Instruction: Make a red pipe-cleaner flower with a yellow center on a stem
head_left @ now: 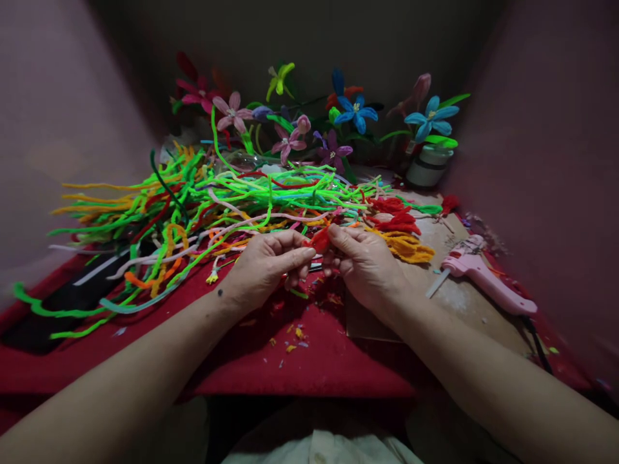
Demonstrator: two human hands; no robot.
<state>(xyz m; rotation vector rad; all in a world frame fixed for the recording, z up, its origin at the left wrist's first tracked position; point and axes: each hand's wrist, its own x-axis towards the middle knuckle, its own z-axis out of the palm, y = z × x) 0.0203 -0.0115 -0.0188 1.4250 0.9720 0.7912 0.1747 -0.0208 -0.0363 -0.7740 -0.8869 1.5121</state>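
Pinches a small red fuzzy piece (pixel 319 240) above the middle of the bench (pixel 232 370), back from its front edge. Has the left hand (pixel 271 258) nearly closed on one end, thumb against fingertips; has the right hand (pixel 365 261) closed likewise on the other, thumb over the curled forefinger. Shows a tangled heap of fuzzy stems (pixel 232 193) from the left edge across, fuzzy flowers (pixel 358 118) along the back edge, red and orange bundles (pixel 405 246) just beyond the right hand, a pink glue gun (pixel 493 280) near the right edge, and scraps (pixel 291 348) toward the front edge.
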